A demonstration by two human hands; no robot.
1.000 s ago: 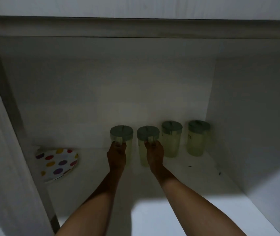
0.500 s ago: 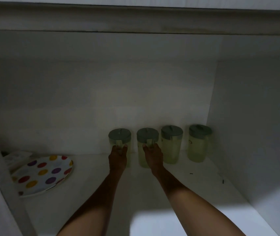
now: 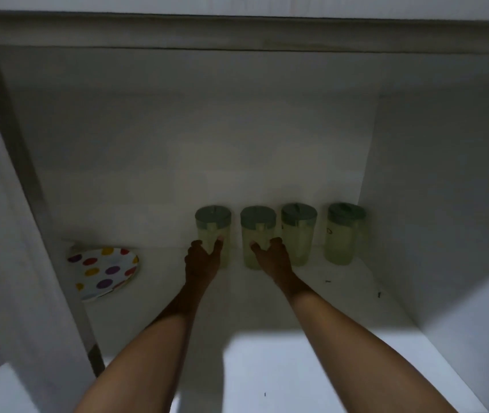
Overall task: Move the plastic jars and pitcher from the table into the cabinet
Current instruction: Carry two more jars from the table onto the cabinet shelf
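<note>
Four pale, see-through plastic jars with grey-green lids stand in a row at the back of the white cabinet shelf point(image 3: 341, 308). My left hand point(image 3: 203, 260) wraps the lower front of the leftmost jar point(image 3: 213, 217), thumb on its face. My right hand point(image 3: 273, 260) grips the second jar point(image 3: 258, 219) in the same way. Both jars rest upright on the shelf. The third jar point(image 3: 298, 234) stands close beside my right hand, and the fourth jar point(image 3: 341, 239) is near the right wall. No pitcher is in view.
A white plate with coloured dots point(image 3: 103, 271) lies at the shelf's left, partly behind the cabinet's left upright point(image 3: 29, 204). The right wall point(image 3: 431, 204) closes the shelf just past the fourth jar. The cabinet is dim; a few dark specks lie on the shelf.
Both hands have slid lower on their jars, away from the lids. The two held jars now stand in line with the other two at the back wall.
</note>
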